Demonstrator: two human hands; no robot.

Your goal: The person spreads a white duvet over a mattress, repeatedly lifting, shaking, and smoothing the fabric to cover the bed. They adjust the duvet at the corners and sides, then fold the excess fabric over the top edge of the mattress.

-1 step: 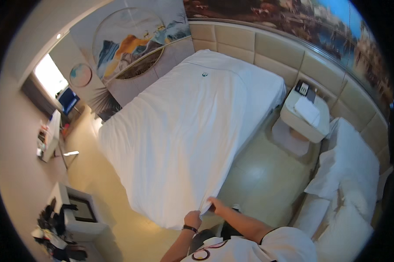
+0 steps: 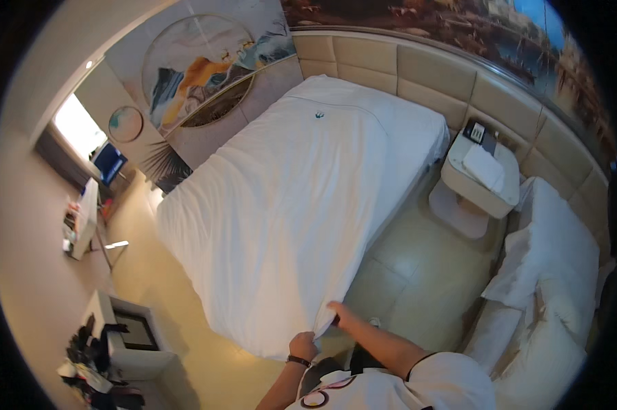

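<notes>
A white duvet [image 2: 281,225] covers the bed and spreads in long creases toward me, with a small dark green emblem [image 2: 319,115] near its far end. At its near corner my left hand [image 2: 302,346], with a dark band on the wrist, is closed on the edge of the cloth. My right hand [image 2: 336,313] grips the same edge just farther along and to the right. Between the two hands the edge is pulled up into a short fold. The fingertips are partly hidden by the cloth.
Right of the bed stands a rounded white nightstand [image 2: 474,179] with a white cloth [image 2: 484,168] and a dark box. White pillows and bedding [image 2: 558,253] are heaped at the right. A white cabinet [image 2: 144,355] stands at lower left, a wall desk [image 2: 88,219] beyond it.
My right hand has shifted slightly farther along the duvet's edge, away from me. The left hand keeps its hold almost in place, and the view has tilted a little.
</notes>
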